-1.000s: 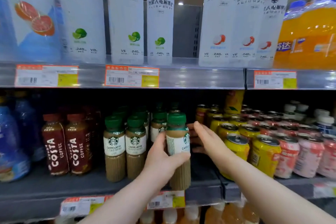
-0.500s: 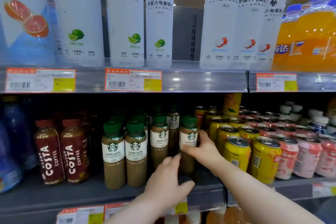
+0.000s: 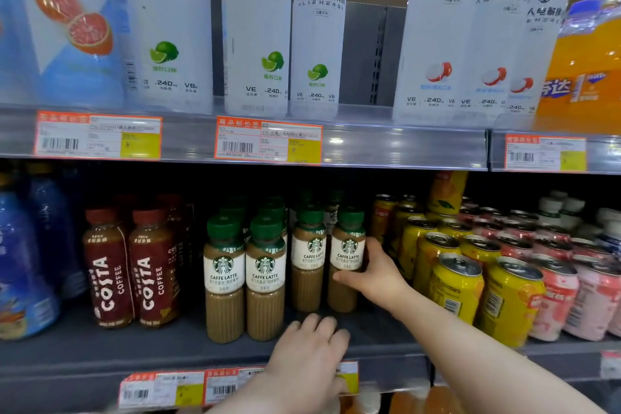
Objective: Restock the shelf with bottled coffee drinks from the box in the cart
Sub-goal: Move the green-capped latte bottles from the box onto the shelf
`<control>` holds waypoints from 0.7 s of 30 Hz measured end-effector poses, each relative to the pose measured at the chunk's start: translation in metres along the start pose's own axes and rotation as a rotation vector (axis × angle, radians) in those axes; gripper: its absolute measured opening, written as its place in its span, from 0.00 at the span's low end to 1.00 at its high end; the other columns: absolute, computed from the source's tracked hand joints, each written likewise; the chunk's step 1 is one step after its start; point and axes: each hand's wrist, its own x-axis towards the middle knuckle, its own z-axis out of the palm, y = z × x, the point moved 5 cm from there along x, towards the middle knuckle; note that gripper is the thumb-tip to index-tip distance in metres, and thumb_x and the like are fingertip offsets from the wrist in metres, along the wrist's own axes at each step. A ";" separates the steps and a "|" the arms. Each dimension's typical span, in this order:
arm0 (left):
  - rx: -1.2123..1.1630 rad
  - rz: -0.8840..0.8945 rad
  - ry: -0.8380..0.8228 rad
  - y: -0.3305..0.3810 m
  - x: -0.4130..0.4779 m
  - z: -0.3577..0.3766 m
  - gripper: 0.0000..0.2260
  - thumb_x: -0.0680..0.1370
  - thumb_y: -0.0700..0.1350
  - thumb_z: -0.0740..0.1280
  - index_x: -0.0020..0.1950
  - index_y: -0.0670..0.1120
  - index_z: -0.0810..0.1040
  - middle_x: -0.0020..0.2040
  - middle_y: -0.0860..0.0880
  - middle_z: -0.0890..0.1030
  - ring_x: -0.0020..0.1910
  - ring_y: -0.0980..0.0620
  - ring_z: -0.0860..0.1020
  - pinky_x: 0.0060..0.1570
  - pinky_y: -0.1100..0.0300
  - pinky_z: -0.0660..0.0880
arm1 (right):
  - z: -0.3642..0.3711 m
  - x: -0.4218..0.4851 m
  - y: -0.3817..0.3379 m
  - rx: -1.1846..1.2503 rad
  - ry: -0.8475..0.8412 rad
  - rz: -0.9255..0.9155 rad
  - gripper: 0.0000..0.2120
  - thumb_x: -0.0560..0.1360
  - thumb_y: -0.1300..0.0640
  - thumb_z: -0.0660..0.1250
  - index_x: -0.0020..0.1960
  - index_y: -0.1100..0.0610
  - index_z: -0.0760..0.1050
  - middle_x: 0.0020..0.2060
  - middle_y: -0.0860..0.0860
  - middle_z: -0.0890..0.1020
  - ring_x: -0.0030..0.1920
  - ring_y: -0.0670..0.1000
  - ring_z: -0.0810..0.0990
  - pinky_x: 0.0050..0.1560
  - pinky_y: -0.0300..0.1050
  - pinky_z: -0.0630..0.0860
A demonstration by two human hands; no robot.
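While reaching over the edge of the shelf (image 3: 100, 343), grips with the right hand (image 3: 376, 276) the rightmost latte bottle (image 3: 347, 255) — thumb laid across the front just under the label, other fingers curled round the far side, mostly out of sight. Holds it upright, base on or just above the shelf board; cannot tell which. Just left of the thumb tip, at the same depth: a second latte bottle (image 3: 307, 259). Further left of those fingers and nearer the front edge: two front latte bottles (image 3: 224, 279), side by side, green caps up.

Holds nothing in the left hand (image 3: 309, 356) — knuckles up, fingers loosely curled and close together, tips over the shelf board just in front of the gripped bottle's base; cannot tell whether touching the board. Beside that wrist, on the shelf lip: price tags (image 3: 161, 390).

Well left of both sets of fingers: Costa coffee bottles (image 3: 109, 272), red-capped. Just right of the right knuckles: yellow cans (image 3: 455, 286), with pink cans (image 3: 554, 299) beyond. Well above the fingers, on the upper shelf (image 3: 403, 148): tall white drink bottles (image 3: 255, 27).
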 end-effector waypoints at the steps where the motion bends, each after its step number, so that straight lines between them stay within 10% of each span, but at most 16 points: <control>1: 0.023 -0.006 0.008 0.001 0.000 0.001 0.27 0.50 0.68 0.63 0.42 0.55 0.82 0.37 0.56 0.80 0.34 0.55 0.80 0.26 0.62 0.76 | 0.001 0.001 0.000 -0.004 0.002 0.002 0.35 0.67 0.57 0.76 0.68 0.55 0.63 0.61 0.51 0.76 0.57 0.47 0.73 0.52 0.39 0.71; 6: 0.032 0.006 0.014 0.001 0.000 -0.003 0.27 0.51 0.65 0.64 0.44 0.54 0.82 0.39 0.54 0.81 0.35 0.54 0.80 0.28 0.60 0.76 | 0.002 0.003 -0.002 -0.020 -0.012 0.001 0.37 0.66 0.56 0.77 0.69 0.55 0.62 0.62 0.52 0.75 0.57 0.46 0.72 0.52 0.39 0.71; 11: 0.062 0.009 -0.069 0.000 0.001 -0.011 0.29 0.65 0.60 0.68 0.62 0.47 0.75 0.59 0.46 0.77 0.57 0.44 0.76 0.50 0.49 0.75 | -0.016 0.010 -0.035 -0.063 0.128 -0.121 0.43 0.64 0.51 0.78 0.73 0.53 0.59 0.68 0.53 0.68 0.66 0.52 0.69 0.64 0.44 0.69; 21: -0.021 0.015 -0.084 0.002 0.001 -0.006 0.27 0.77 0.53 0.62 0.74 0.45 0.60 0.71 0.43 0.62 0.69 0.42 0.60 0.65 0.47 0.60 | -0.001 0.014 -0.108 -0.782 -0.054 -0.494 0.31 0.74 0.42 0.66 0.74 0.42 0.59 0.73 0.46 0.65 0.72 0.55 0.60 0.71 0.53 0.55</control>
